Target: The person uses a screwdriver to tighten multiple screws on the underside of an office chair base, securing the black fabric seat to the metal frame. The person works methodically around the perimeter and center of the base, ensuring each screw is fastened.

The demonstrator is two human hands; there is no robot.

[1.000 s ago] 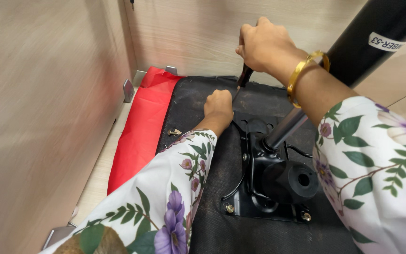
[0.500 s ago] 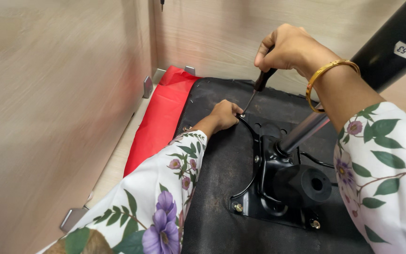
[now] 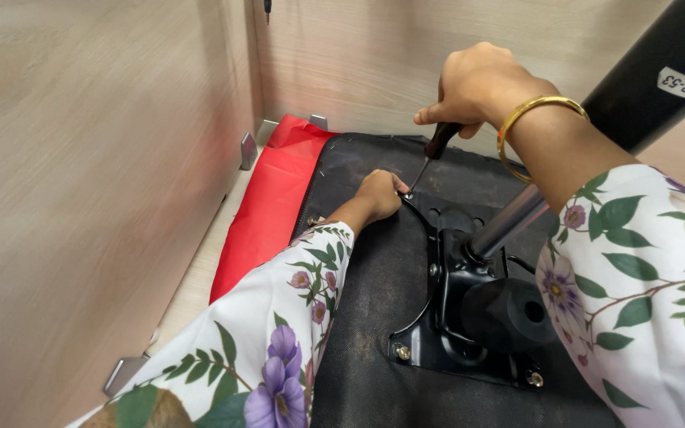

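Wood-look panels box in an upturned black seat base [image 3: 374,349] — right hand [image 3: 481,83] grips a screwdriver [image 3: 431,158], tip on a corner screw of the metal bracket [image 3: 457,317], left hand [image 3: 378,194] curled there steadying it.

Matt black fabric underside [image 3: 374,333], glossy metal plate [image 3: 445,349].

Pale wood-grain panels [image 3: 81,198] are standing at nine and twelve o'clock, meeting in a corner, with grey metal brackets [image 3: 248,150] sitting along their base.
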